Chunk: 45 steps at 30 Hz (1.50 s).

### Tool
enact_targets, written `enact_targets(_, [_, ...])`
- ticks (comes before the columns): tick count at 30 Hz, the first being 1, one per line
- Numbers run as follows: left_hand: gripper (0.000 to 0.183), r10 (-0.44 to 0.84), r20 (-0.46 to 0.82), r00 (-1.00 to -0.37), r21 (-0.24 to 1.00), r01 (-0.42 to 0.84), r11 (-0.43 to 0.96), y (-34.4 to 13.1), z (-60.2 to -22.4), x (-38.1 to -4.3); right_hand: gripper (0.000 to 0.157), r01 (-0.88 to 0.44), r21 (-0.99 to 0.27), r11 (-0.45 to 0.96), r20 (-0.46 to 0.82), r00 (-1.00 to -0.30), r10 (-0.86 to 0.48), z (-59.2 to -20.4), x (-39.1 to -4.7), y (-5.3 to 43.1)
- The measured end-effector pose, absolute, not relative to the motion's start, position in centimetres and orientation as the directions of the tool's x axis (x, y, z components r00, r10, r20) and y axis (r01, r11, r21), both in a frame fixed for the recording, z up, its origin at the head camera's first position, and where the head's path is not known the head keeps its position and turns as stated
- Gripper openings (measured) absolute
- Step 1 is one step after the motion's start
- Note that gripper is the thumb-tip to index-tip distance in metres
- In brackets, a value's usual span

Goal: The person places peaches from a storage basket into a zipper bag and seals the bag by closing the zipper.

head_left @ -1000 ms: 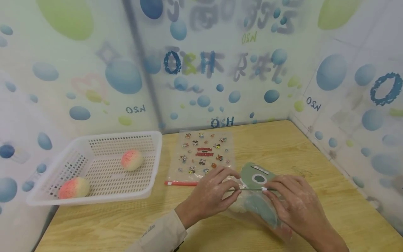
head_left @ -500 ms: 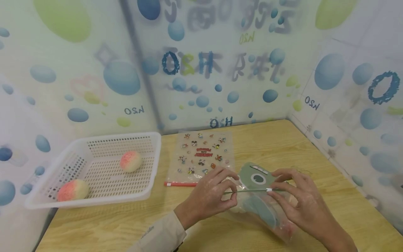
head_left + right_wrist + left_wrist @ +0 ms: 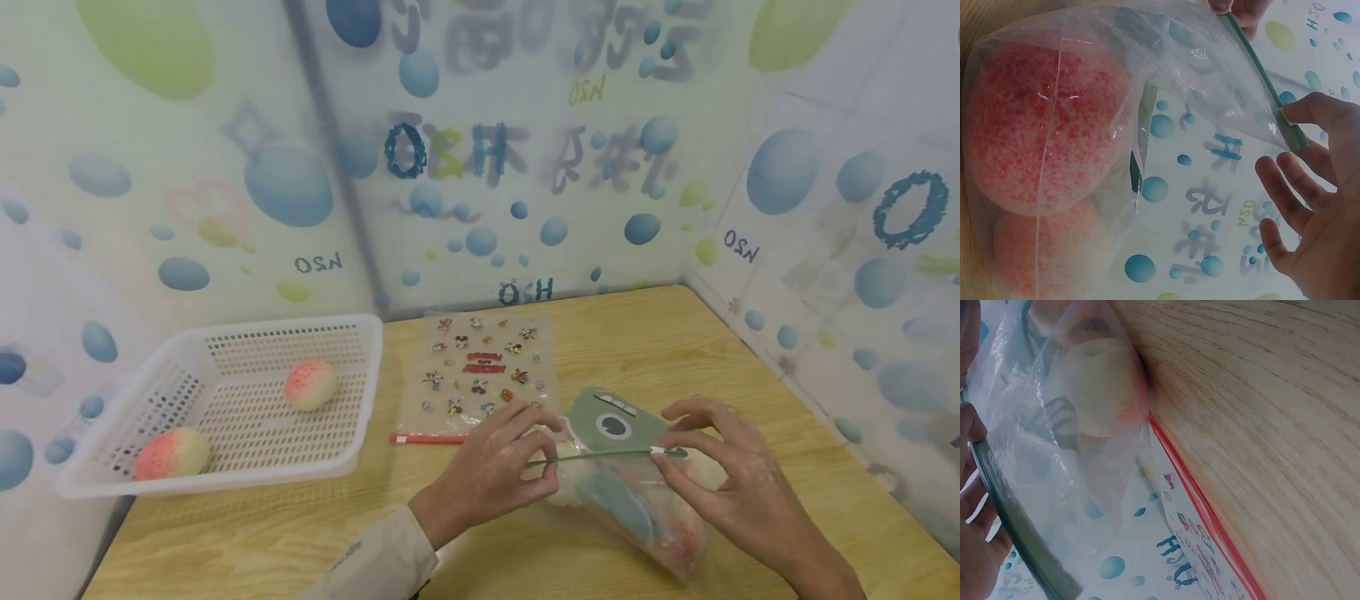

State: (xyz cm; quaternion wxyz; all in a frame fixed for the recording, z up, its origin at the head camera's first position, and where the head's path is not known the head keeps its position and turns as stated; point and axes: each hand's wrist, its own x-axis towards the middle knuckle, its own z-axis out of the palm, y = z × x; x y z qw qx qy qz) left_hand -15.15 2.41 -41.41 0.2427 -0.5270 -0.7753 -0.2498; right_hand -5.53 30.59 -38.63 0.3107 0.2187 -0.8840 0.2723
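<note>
Both hands hold a clear slider zip bag (image 3: 622,508) with a green cartoon face, upright over the table. My left hand (image 3: 491,467) pinches the left end of its green zip strip (image 3: 592,455) between thumb and fingers. At the strip's right end, my right hand (image 3: 742,487) grips the white slider (image 3: 657,451) with thumb and forefinger, its other fingers spread. Inside the bag, a red-speckled peach (image 3: 1054,125) sits above a paler peach (image 3: 1054,250) in the right wrist view. The left wrist view shows a peach (image 3: 1104,387) through the plastic.
A white plastic basket (image 3: 360,417) at the left contains two peaches (image 3: 311,385). Flat on the wooden table (image 3: 300,542), behind my left hand, lies another clear bag (image 3: 487,358) with cartoon prints and a red zip. Bubble-patterned sheeting (image 3: 465,250) borders the table's back and right.
My right hand has moved right along the green strip with the white slider, now close to the strip's end. My left hand keeps its pinch, shifted slightly left.
</note>
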Motion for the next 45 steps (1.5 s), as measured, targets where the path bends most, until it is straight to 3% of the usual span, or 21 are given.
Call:
enact_targets(7, [0.010,0.700,0.611,-0.370,0.171,0.925,0.339,1.9,-41.5,-15.0,0.040,-0.554,-0.372,0.745,0.666,-0.718,-0.201,-38.6,-5.5,30.4])
enact_targets(16, [0.010,0.692,0.622,-0.367,0.161,0.925,0.345,1.4,-41.5,-14.9,0.043,-0.544,-0.381,0.748,0.653,-0.731,-0.200,-38.5,-5.5,30.3])
enact_targets(30, [0.013,0.691,0.655,-0.304,0.097,0.942,0.322,0.7,-41.4,-15.1,0.029,-0.601,-0.362,0.713,0.691,-0.686,-0.227,-38.6,-5.6,30.5])
enact_targets(35, [0.014,0.706,0.649,-0.284,0.108,0.953,0.284,0.3,-41.3,-15.0,0.043,-0.609,-0.428,0.667,0.649,-0.721,-0.242,-38.6,-5.0,30.0])
enact_targets(40, [0.024,0.795,0.544,-0.268,0.209,0.961,0.181,-0.8,-41.5,-14.4,0.048,-0.693,-0.557,0.458,0.552,-0.721,-0.419,-38.8,-3.7,28.3])
enact_targets(45, [0.027,0.907,0.319,-0.274,0.286,0.941,0.183,-2.1,-41.4,-13.2,0.031,-0.724,-0.647,0.240,0.432,-0.607,-0.667,-39.4,-3.2,25.4])
